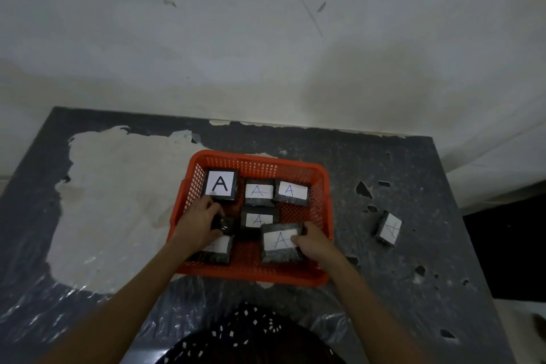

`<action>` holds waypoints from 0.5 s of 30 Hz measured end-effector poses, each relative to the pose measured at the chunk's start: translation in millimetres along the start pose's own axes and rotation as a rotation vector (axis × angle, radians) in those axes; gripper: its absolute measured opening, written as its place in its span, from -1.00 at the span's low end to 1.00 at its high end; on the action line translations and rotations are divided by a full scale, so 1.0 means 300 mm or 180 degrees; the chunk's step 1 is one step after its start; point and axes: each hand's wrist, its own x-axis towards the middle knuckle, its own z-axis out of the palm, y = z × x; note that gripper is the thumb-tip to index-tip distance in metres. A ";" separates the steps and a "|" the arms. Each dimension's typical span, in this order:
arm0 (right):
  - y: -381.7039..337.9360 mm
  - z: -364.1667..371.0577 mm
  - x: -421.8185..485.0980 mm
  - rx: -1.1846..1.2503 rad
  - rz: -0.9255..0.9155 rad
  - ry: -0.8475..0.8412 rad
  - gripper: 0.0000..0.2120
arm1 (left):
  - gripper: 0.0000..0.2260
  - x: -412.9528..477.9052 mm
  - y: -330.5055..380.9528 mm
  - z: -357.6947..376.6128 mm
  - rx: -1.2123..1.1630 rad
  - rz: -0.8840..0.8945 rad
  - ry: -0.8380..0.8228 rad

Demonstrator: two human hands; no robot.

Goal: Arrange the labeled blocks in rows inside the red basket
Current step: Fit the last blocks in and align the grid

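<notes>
Gripping one block each, left hand (pixel 198 223), right hand (pixel 313 241), seven blocks in red basket (pixel 257 272), one outside.

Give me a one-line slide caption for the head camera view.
Both hands place A-labeled blocks in the red basket; one block waits outside on the table.

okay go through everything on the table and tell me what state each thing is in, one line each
red basket: upright on the table, holding blocks
back row blocks: three side by side, labels up
middle block: flat, label up
front right block: tilted, in right hand grip
small dark block: in left hand grip
front left block: partly hidden
outside block: on the table, tilted
</notes>
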 end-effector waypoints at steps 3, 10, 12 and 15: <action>-0.012 -0.020 -0.011 -0.0054 -0.0161 0.0125 -0.64 | -0.72 -0.006 0.008 0.001 0.0346 0.0199 0.0040; -0.015 -0.029 -0.043 -0.0401 -0.0001 0.0040 -0.61 | -0.96 0.013 -0.003 0.033 0.0361 0.0304 0.0283; -0.016 -0.015 -0.052 -0.0506 0.0109 -0.0068 -0.67 | -0.91 0.019 -0.016 0.041 0.0130 0.0285 0.0153; -0.025 0.000 -0.057 -0.0588 0.0215 -0.0018 -0.78 | -0.87 0.014 -0.024 0.044 -0.0038 0.0327 0.0215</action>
